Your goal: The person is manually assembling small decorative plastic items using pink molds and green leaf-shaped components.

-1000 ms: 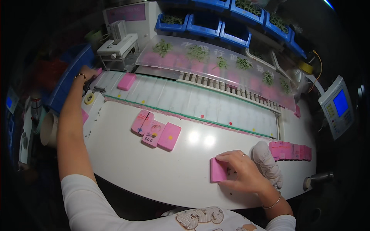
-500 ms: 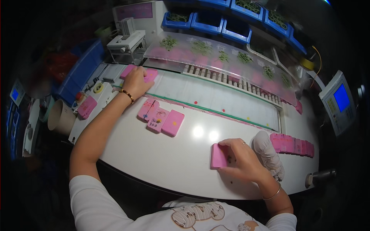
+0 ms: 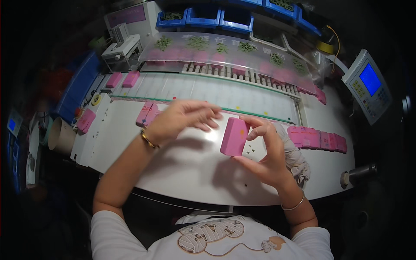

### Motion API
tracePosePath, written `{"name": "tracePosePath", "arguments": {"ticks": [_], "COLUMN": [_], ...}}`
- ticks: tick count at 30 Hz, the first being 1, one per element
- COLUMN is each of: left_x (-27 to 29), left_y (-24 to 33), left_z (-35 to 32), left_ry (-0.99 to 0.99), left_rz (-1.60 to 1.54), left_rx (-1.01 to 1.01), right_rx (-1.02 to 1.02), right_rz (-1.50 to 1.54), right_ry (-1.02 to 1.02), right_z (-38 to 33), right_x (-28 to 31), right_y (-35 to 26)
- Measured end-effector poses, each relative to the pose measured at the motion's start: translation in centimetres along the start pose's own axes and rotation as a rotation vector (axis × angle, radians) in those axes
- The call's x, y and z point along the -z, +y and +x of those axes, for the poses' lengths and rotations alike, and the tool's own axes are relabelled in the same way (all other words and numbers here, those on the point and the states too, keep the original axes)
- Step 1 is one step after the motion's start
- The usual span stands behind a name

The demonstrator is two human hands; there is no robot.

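Observation:
My right hand (image 3: 264, 151) holds a pink rectangular block (image 3: 234, 136) tilted up above the white table (image 3: 182, 173), thumb below and fingers on its right edge. My left hand (image 3: 184, 118) hovers just to the left of the block, fingers spread and slightly blurred, holding nothing; a gold bracelet sits on its wrist. Small dark specks lie on the table under the block. A few more pink blocks (image 3: 147, 113) lie partly hidden behind my left hand.
A row of pink blocks (image 3: 316, 138) lies at the right. Two pink blocks (image 3: 122, 79) rest on the white conveyor (image 3: 225, 93). A white cloth (image 3: 297, 158) lies under my right wrist. A blue-screen panel (image 3: 368, 84) stands far right, blue bins (image 3: 208, 19) behind, a cardboard roll (image 3: 60, 135) left.
My left hand came back from the far conveyor to the table centre. My right hand lifted the pink block off the table and tilted it up.

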State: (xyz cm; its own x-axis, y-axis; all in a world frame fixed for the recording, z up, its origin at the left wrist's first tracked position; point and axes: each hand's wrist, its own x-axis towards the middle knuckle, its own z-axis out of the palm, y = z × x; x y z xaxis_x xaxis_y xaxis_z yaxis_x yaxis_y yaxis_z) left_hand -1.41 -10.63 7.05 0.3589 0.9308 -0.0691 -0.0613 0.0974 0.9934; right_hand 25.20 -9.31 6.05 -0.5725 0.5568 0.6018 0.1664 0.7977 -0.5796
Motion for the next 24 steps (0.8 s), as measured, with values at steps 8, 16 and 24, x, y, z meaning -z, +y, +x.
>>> {"name": "tracePosePath", "arguments": {"ticks": [8,16,24], "left_x": [-7.1,-10.0,-10.2], "left_y": [-2.4,-3.3,-3.9], "left_z": [-1.9,-2.9,-2.9], "left_ry": [-0.085,-0.058,-0.045], "left_rz": [-0.146,0.305,0.29], "left_rx": [-0.095,-0.352,-0.36], "right_rx": [-0.071,-0.217,-0.147], "right_rz": [0.08,0.138,-0.176], "right_ry": [-0.016,0.009,-0.027], "right_z": [-3.3,-5.3,-5.7], "right_x": [-0.2,-0.1,0.1], "right_y": [-1.9,-2.2,-4.3]}}
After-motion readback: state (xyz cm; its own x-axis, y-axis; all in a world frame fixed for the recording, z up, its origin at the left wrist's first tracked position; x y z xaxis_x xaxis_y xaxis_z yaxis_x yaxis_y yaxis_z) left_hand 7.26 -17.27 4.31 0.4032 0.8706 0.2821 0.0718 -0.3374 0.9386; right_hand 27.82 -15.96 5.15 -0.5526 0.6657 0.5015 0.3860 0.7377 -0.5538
